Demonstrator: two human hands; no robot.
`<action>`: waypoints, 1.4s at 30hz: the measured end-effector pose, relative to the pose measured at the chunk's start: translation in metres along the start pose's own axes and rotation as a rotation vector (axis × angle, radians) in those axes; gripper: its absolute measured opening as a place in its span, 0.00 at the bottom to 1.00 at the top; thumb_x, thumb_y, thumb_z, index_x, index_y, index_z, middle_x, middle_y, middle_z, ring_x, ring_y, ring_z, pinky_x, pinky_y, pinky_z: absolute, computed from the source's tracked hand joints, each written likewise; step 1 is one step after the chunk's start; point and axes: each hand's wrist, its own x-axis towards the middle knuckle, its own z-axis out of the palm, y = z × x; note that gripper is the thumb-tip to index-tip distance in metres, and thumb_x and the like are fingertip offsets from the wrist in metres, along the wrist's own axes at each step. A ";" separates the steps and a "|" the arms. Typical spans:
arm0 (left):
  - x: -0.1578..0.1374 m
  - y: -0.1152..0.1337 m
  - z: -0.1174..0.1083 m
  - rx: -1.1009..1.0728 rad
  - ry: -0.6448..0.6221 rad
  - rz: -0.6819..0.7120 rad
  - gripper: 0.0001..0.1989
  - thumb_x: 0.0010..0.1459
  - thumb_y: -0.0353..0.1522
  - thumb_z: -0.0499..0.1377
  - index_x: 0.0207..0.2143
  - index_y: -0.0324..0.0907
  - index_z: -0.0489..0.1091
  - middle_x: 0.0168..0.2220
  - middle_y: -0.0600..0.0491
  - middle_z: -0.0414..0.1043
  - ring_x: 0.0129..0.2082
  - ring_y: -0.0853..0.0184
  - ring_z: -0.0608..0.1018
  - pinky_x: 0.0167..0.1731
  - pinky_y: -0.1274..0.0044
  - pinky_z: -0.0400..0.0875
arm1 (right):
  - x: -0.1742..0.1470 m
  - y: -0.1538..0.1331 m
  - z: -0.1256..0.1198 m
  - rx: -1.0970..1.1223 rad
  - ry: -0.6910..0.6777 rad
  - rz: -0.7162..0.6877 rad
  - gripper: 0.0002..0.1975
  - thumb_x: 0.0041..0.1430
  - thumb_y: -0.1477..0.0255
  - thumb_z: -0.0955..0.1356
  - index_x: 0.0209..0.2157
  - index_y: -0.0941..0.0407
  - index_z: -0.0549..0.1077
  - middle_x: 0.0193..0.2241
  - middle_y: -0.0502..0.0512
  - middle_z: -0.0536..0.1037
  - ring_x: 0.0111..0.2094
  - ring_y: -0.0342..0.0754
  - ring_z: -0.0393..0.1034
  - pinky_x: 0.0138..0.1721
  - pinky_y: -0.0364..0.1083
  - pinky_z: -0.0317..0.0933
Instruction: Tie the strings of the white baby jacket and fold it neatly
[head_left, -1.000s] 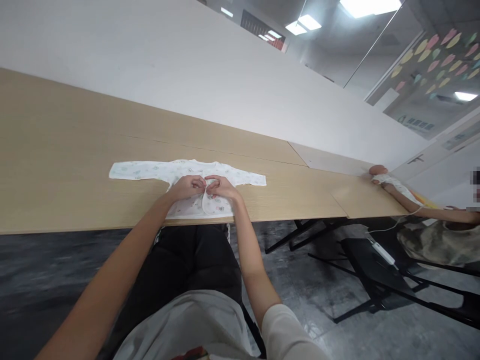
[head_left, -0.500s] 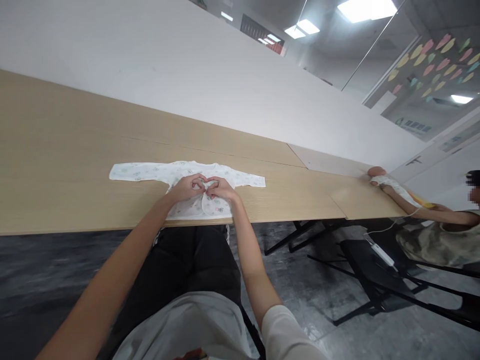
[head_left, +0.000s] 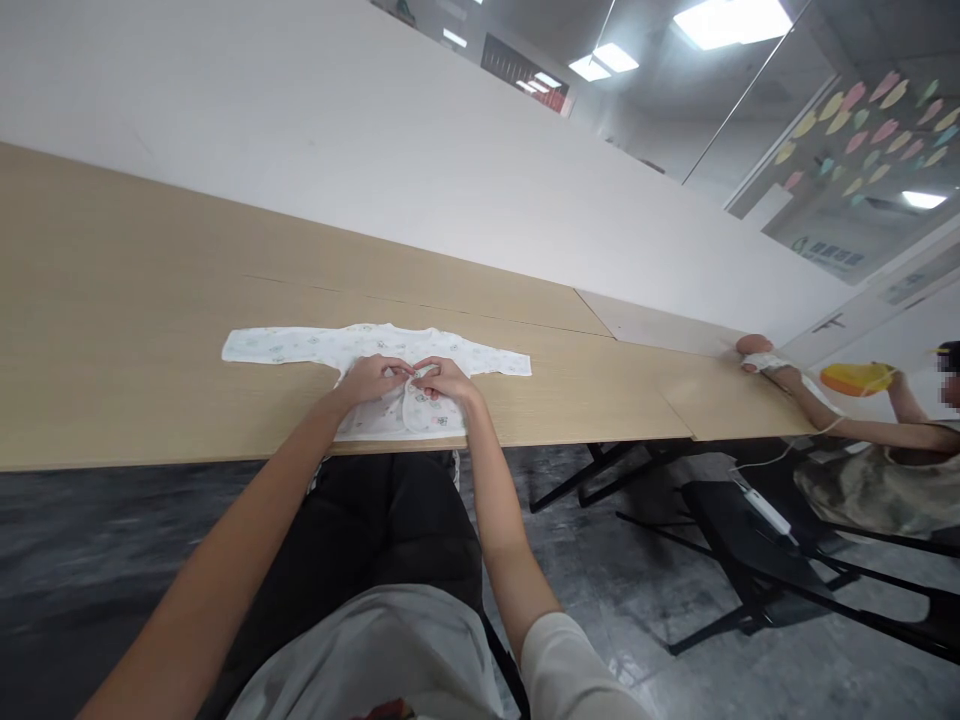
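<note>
White shirt: in the head view, a white shirt (head_left: 390, 341) with small prints is spread on the tabletop (head_left: 172, 405), straight in front of the person, its hem (head_left: 397, 437) placed close to the near edge.
Sleeves: both are stretched out to the sides, the left sleeve (head_left: 274, 345) and the right sleeve (head_left: 504, 360) being left untouched.
Left hand: the left hand (head_left: 367, 381) is rested on the shirt's front, and its fingers appear to be pinched on the cloth near the middle.
Right hand: the right hand (head_left: 448, 381) is set close beside it, its fingers likewise apparently pinched on the cloth; what exactly is caught between the tips is hidden and cannot be told.
Front panel: below the fingers, a rounded edge of the front panel (head_left: 429, 414) is seen, curved down toward the hem.
Handling: the step is judged to be close two-handed work at the front edge; it is best done with one side held steady while the other is adjusted, and with only a light pull, as the thin cloth is likely to be puckered easily.
Hem: care is advised that it is not dragged over the near edge.
</note>
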 end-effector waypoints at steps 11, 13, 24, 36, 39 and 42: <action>-0.001 0.002 0.002 0.251 0.080 0.097 0.21 0.56 0.47 0.54 0.42 0.47 0.81 0.48 0.48 0.78 0.52 0.54 0.74 0.57 0.62 0.62 | -0.005 0.009 0.003 -0.208 0.038 -0.082 0.12 0.54 0.72 0.73 0.40 0.55 0.71 0.16 0.38 0.67 0.17 0.38 0.63 0.22 0.37 0.58; -0.001 0.003 0.002 0.262 0.060 0.091 0.23 0.56 0.47 0.55 0.47 0.46 0.79 0.51 0.48 0.77 0.54 0.53 0.73 0.57 0.63 0.62 | -0.010 0.009 0.006 -0.305 0.083 -0.091 0.12 0.55 0.70 0.73 0.41 0.55 0.72 0.19 0.41 0.69 0.21 0.40 0.66 0.25 0.38 0.60; -0.006 0.000 0.004 0.448 -0.011 0.111 0.23 0.63 0.43 0.50 0.55 0.48 0.74 0.60 0.48 0.70 0.61 0.55 0.69 0.60 0.62 0.60 | -0.090 0.016 0.077 -1.051 0.300 -0.341 0.17 0.69 0.72 0.61 0.55 0.58 0.73 0.55 0.63 0.74 0.57 0.56 0.66 0.58 0.54 0.62; -0.009 0.007 0.010 0.565 -0.295 0.267 0.28 0.69 0.37 0.38 0.66 0.43 0.59 0.69 0.47 0.54 0.69 0.62 0.57 0.64 0.66 0.53 | -0.111 0.027 0.087 -1.098 0.246 -0.307 0.27 0.71 0.64 0.59 0.66 0.63 0.60 0.65 0.62 0.62 0.67 0.57 0.54 0.68 0.59 0.48; -0.012 0.005 0.008 0.535 -0.337 0.245 0.30 0.69 0.42 0.36 0.69 0.45 0.53 0.70 0.47 0.49 0.70 0.61 0.52 0.66 0.63 0.47 | -0.119 0.030 0.090 -1.120 0.245 -0.316 0.28 0.71 0.62 0.58 0.66 0.64 0.58 0.66 0.64 0.60 0.68 0.58 0.52 0.68 0.62 0.45; -0.011 -0.002 0.003 0.488 -0.321 0.243 0.32 0.68 0.47 0.38 0.71 0.46 0.48 0.71 0.47 0.46 0.71 0.60 0.51 0.66 0.62 0.44 | -0.125 0.029 0.084 -1.109 0.224 -0.339 0.29 0.71 0.59 0.58 0.66 0.63 0.59 0.65 0.65 0.61 0.68 0.57 0.53 0.68 0.64 0.42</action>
